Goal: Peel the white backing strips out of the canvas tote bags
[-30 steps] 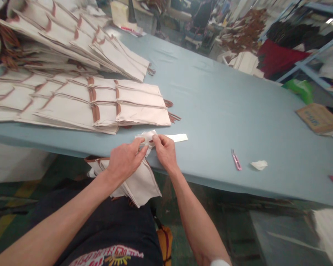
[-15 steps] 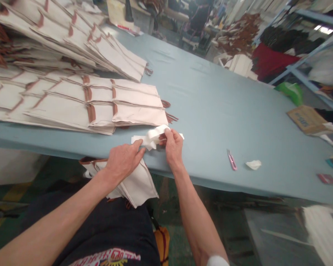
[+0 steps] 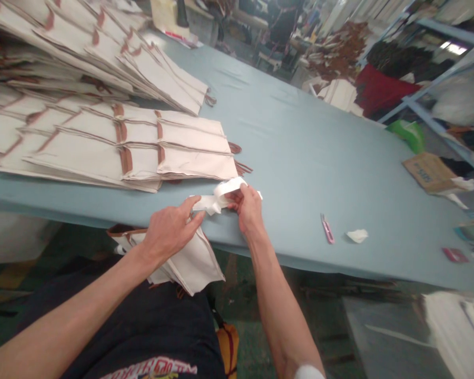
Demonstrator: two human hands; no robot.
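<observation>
A white strip point(image 3: 231, 184), paper-like or ribbon-like, curls into a loop at the front edge of the blue table. My right hand point(image 3: 248, 208) pinches this loop, its fingertips inside the curl. The strip's flat tail points left, where my left hand point(image 3: 169, 229) is. That hand has thumb and forefinger apart, their tips beside the tail; whether they touch it I cannot tell. Below the left hand, a cream fabric bag point(image 3: 197, 263) with brown trim hangs at the table edge over my lap, partly hidden by my forearm.
Stacks of cream bags point(image 3: 197, 158) with brown trim and cords cover the table's left side. On the blue table point(image 3: 300, 158), pink-handled snips point(image 3: 327, 229) and a white scrap point(image 3: 357, 235) lie to the right. Farther right are a cardboard box point(image 3: 430, 172) and a blue-framed shelf point(image 3: 434, 121).
My left fingers have parted and drawn slightly left from the strip's tail. In my right hand the loop stands more open. The whole view has shifted slightly.
</observation>
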